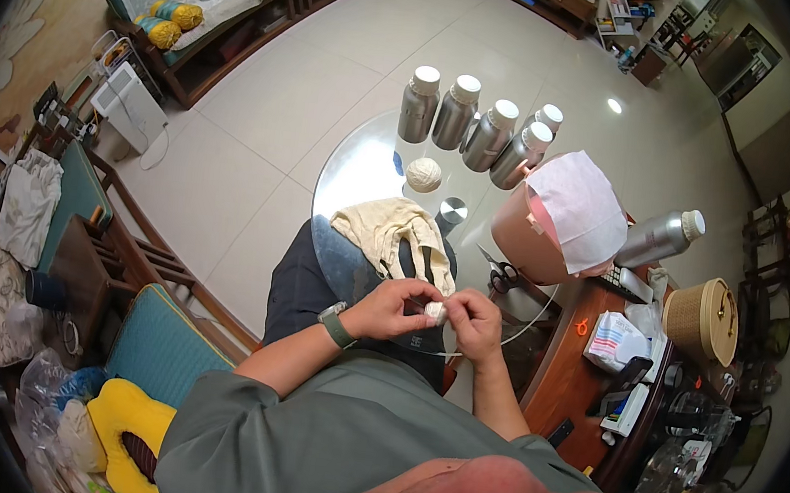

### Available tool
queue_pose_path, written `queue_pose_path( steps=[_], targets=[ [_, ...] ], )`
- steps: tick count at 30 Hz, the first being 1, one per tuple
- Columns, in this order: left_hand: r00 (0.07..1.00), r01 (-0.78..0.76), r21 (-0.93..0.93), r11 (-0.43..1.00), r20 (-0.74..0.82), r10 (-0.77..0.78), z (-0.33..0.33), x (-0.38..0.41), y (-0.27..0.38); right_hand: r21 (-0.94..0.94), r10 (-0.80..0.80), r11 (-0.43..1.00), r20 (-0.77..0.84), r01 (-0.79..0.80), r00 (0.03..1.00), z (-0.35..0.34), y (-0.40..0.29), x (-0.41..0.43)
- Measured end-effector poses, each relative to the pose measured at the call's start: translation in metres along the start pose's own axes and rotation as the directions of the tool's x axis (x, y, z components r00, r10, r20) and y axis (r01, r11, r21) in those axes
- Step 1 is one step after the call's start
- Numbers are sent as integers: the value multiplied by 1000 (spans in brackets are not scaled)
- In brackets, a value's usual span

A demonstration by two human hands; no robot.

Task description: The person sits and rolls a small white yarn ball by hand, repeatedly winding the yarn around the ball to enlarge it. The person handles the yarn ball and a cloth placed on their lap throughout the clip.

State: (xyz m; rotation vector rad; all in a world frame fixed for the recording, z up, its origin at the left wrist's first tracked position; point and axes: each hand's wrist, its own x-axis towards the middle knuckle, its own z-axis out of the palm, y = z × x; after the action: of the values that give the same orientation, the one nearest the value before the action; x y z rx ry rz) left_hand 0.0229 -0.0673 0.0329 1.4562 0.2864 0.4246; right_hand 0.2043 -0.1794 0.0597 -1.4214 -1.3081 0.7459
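My left hand (395, 309) holds a small wound ball of cream cloth strip or yarn (436, 313) between thumb and fingers. Close against its right side, my right hand (474, 321) has its fingertips pinched together; what lies between them is hidden. Just beyond both hands, a crumpled cream cloth (390, 224) cut into strips lies on the round glass table (332, 189), its strips reaching down to my fingers. A larger cream ball (423, 175) rests behind the cloth. Black-handled scissors (502, 274) lie with blades apart to the right of the cloth.
Several metal bottles with white caps (456, 116) stand along the table's far side. A pink bucket (522, 235) draped with a white cloth (579, 208) stands at the right, beside another metal bottle (656, 239). Further right, a wooden desk (570, 366) carries a tissue pack (616, 342) and a woven basket (694, 321).
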Motion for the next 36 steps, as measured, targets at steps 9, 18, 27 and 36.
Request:
queue_pose_path(
  steps=[9,18,27,36],
  targets=[
    [968,7,-219,976,-245,-61,-2,4,-13,-255,64,967,195,-13,979,5,20,3],
    [998,53,-126,991,40,-49,0,-2,3,-133,31,990,-71,-40,997,2,-1,5],
    [958,10,-216,976,-277,-72,-2,3,-1,-99,-4,995,240,28,971,2,9,2],
    [996,73,-320,945,-35,-88,2,-3,1,-127,91,987,-69,-100,993,8,13,6]
  ],
)
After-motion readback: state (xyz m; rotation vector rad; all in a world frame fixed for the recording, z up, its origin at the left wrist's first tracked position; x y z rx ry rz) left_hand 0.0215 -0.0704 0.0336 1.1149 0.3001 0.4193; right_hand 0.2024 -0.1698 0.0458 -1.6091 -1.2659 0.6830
